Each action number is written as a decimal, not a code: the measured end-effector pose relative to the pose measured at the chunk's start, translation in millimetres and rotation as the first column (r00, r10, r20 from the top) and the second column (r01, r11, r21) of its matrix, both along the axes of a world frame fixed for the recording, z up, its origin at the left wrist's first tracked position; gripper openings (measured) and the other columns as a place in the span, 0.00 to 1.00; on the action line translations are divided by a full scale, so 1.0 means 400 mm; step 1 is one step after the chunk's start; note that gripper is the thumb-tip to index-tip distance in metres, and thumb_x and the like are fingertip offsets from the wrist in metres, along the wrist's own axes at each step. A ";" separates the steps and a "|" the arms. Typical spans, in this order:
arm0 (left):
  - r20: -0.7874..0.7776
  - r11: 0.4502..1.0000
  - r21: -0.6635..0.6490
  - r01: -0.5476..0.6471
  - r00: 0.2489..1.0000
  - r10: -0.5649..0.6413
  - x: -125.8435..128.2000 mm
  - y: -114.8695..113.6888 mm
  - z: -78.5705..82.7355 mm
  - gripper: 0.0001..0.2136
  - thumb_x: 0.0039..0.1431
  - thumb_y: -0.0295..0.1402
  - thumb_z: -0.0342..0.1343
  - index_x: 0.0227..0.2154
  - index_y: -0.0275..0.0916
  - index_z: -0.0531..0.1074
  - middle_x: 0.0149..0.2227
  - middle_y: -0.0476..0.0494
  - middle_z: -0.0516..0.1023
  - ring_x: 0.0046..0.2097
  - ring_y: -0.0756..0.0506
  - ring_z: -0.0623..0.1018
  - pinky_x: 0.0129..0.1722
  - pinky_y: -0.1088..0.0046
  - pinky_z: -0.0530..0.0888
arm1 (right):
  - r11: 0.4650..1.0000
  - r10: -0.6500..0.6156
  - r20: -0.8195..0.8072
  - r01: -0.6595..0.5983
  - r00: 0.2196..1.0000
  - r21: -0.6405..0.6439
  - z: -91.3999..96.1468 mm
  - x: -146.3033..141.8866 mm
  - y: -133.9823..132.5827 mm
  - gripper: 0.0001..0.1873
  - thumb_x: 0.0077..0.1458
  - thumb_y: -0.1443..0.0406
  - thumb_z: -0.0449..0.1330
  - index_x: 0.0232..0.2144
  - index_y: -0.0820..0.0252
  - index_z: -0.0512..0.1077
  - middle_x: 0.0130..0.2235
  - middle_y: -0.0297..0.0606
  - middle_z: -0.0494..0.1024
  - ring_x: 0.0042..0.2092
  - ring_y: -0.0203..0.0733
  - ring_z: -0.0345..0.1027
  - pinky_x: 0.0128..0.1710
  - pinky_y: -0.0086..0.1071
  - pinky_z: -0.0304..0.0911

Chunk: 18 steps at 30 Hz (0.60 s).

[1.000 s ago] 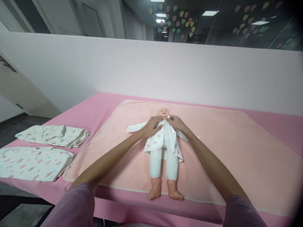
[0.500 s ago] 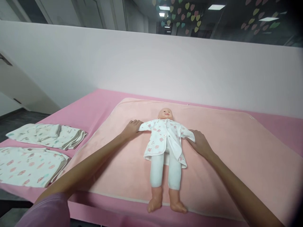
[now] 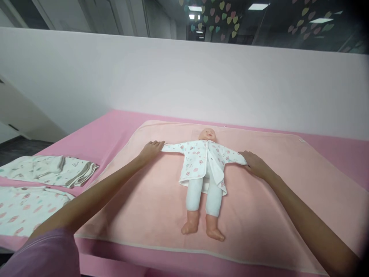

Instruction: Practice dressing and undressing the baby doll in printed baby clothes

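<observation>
A baby doll (image 3: 192, 194) lies on its back on a peach blanket (image 3: 138, 215), head toward the wall and bare feet toward me. It wears a white printed baby jacket (image 3: 195, 163), whose front hangs partly apart low down over the pale body and legs. My left hand (image 3: 152, 150) is closed on the cuff of the sleeve at the left. On the other side, my right hand (image 3: 253, 161) pinches the end of the right-hand sleeve. Both sleeves are stretched out sideways, and the doll's own hands are hidden.
Folded printed cloths lie at the left: one with green-brown edging (image 3: 52, 171) and one with pink print (image 3: 27, 209). Pink padding (image 3: 106, 129) shows around the blanket. A white wall (image 3: 184, 80) rises behind, with a heart-decorated window (image 3: 219, 19) above it.
Both hands have moved outward and slightly away from me, drawing the sleeves longer and straighter. The doll has shifted a little toward the wall. My view has also moved slightly.
</observation>
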State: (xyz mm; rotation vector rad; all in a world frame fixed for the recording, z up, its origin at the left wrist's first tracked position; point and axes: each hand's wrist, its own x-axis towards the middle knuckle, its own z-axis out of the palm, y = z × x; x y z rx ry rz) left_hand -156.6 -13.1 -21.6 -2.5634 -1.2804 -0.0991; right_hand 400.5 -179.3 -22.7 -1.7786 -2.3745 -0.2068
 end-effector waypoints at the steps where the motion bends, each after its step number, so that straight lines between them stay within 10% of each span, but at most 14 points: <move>1: -0.014 1.000 -0.005 -0.013 1.000 0.013 -0.017 -0.006 -0.001 0.21 0.68 0.24 0.47 0.61 0.32 0.68 0.56 0.27 0.78 0.56 0.33 0.77 0.51 0.56 0.71 | 1.000 -0.004 0.027 0.005 1.000 -0.025 -0.010 0.019 -0.004 0.24 0.64 0.65 0.50 0.61 0.56 0.68 0.52 0.49 0.77 0.50 0.53 0.71 0.48 0.43 0.68; 8: 0.189 1.000 -0.009 0.013 0.982 -0.011 -0.060 -0.200 0.006 0.16 0.73 0.37 0.46 0.56 0.39 0.70 0.60 0.32 0.74 0.58 0.34 0.73 0.53 0.54 0.68 | 0.964 -0.178 -0.003 0.175 0.984 0.199 -0.054 -0.039 -0.191 0.33 0.63 0.65 0.54 0.69 0.61 0.59 0.64 0.57 0.68 0.64 0.65 0.62 0.59 0.57 0.62; 13: 0.436 0.946 -0.183 0.268 0.885 -0.166 0.093 -0.391 -0.012 0.19 0.65 0.50 0.57 0.50 0.42 0.69 0.50 0.39 0.77 0.48 0.38 0.75 0.49 0.57 0.67 | 1.000 0.009 -0.321 0.000 0.947 0.029 -0.070 -0.319 -0.309 0.22 0.65 0.56 0.57 0.59 0.51 0.65 0.57 0.49 0.74 0.57 0.60 0.67 0.57 0.53 0.63; 18: 0.505 0.941 -0.213 0.264 0.854 -0.126 0.260 -0.430 -0.025 0.10 0.63 0.35 0.53 0.45 0.40 0.66 0.39 0.41 0.77 0.41 0.38 0.74 0.45 0.57 0.66 | 0.997 -0.072 -0.496 0.080 0.866 -0.004 -0.072 -0.471 -0.281 0.08 0.60 0.64 0.54 0.42 0.54 0.68 0.38 0.43 0.74 0.40 0.54 0.67 0.41 0.47 0.64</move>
